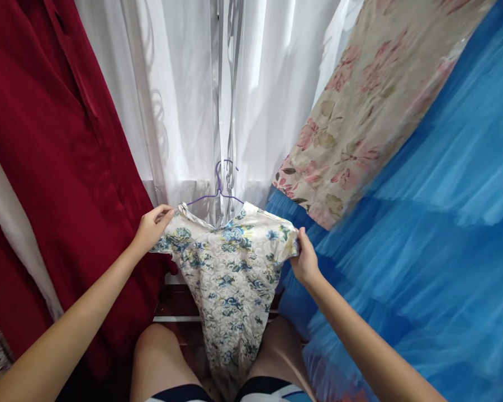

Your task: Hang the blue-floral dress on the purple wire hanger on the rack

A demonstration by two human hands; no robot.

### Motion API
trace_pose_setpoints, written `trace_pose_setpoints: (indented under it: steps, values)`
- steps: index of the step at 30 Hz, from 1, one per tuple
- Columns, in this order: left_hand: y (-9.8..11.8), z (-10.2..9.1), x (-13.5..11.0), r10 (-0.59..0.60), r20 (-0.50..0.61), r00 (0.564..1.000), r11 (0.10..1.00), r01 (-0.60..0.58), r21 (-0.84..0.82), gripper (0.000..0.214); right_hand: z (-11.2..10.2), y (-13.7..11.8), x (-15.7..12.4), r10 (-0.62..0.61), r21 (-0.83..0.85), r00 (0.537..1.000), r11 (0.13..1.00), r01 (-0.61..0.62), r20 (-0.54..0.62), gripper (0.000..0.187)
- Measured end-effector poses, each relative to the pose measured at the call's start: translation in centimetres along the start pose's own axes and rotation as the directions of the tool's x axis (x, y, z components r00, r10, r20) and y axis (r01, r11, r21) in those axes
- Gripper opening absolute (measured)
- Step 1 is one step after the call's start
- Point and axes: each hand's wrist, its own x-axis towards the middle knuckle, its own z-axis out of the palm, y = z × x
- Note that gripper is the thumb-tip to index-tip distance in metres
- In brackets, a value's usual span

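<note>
A white dress [230, 279] with blue and green flowers hangs in front of me on a purple hanger [219, 187], its lower part falling between my knees. My left hand [153, 226] pinches the dress's sleeve on the left, near the shoulder. On the other side, my right hand [305, 257] grips the opposite sleeve edge, thumb on top. The fabric is spread between the two hands. The hanger's hook stands upright above the neckline; whether it hangs from anything I cannot tell.
White curtains [184, 100] with silvery ribbons [222, 84] hang behind. Dark red cloth [67, 167] drapes at the left. To the right hang a beige floral garment [347, 123] and blue layered tulle [423, 245]. My bare knees [159, 352] are below, beside a dark floor.
</note>
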Motion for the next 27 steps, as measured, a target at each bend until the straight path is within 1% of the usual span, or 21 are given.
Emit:
trace_pose_setpoints:
  steps: [2,3,4,6,8,10,12,15,17,19,20,22,24,25,26,27]
  values:
    - [1.9,0.2,0.3,0.059,0.04,0.997,0.998,-0.059,0.009,0.033,-0.1,-1.6,0.0,-0.091,-0.072,0.996,0.993,0.092,0.021,0.032]
    - [3.0,0.3,0.5,0.091,0.059,0.994,0.996,-0.092,0.022,0.033,0.1,-2.4,0.1,-0.134,-0.112,0.99,0.984,0.138,0.043,0.028]
    - [4.1,0.5,0.8,0.118,0.076,0.99,0.992,-0.121,0.042,0.033,0.4,-3.4,0.3,-0.169,-0.141,0.984,0.974,0.175,0.056,0.027]
    - [5.8,0.7,1.3,0.141,0.113,0.984,0.98,-0.154,0.122,0.033,1.3,-5.1,1.2,-0.216,-0.163,0.975,0.962,0.221,0.046,0.028]
    - [6.6,0.9,1.6,0.124,0.129,0.984,0.952,-0.155,0.265,0.034,2.4,-6.4,2.4,-0.237,-0.155,0.971,0.959,0.237,0.017,0.028]
    - [6.4,1.1,1.9,0.102,0.112,0.988,0.91,-0.138,0.392,0.032,3.7,-7.4,3.2,-0.236,-0.149,0.972,0.96,0.235,0.013,0.028]
    - [5.6,1.5,2.2,0.095,0.072,0.993,0.897,-0.117,0.426,0.028,5.1,-8.2,3.2,-0.24,-0.173,0.97,0.955,0.243,0.038,0.03]
    - [4.2,2.4,2.9,0.091,0.004,0.996,0.914,-0.085,0.397,0.021,7.3,-9.4,1.0,-0.304,-0.251,0.947,0.913,0.32,0.102,0.032]
    - [3.7,3.1,3.7,0.085,-0.036,0.996,0.921,-0.065,0.384,0.019,8.4,-10.3,-0.8,-0.324,-0.284,0.928,0.887,0.365,0.182,0.031]
    - [3.6,3.8,4.5,0.083,-0.062,0.995,0.929,-0.055,0.365,0.017,9.0,-11.0,-1.7,-0.297,-0.284,0.919,0.886,0.367,0.26,0.029]
    - [3.7,4.2,4.9,0.078,-0.073,0.994,0.935,-0.048,0.352,0.016,9.1,-11.4,-1.6,-0.268,-0.281,0.921,0.895,0.346,0.282,0.028]
    - [4.0,4.6,5.8,0.056,-0.093,0.994,0.946,-0.023,0.323,0.018,9.1,-12.0,-0.8,-0.196,-0.279,0.935,0.918,0.281,0.297,0.026]
    - [4.3,4.6,6.5,0.012,-0.123,0.992,0.958,0.024,0.286,0.019,9.2,-12.7,0.1,-0.14,-0.276,0.937,0.932,0.233,0.319,0.025]
    - [4.3,4.4,6.7,-0.016,-0.142,0.99,0.963,0.053,0.263,0.019,9.4,-13.0,0.1,-0.13,-0.269,0.927,0.935,0.233,0.352,0.024]
    - [4.3,4.2,6.7,-0.044,-0.165,0.985,0.969,0.082,0.234,0.018,9.6,-13.2,-0.2,-0.131,-0.258,0.902,0.932,0.253,0.411,0.024]
    - [4.2,3.9,6.6,-0.07,-0.189,0.98,0.974,0.108,0.199,0.016,9.8,-13.4,-1.0,-0.129,-0.248,0.857,0.927,0.283,0.498,0.026]
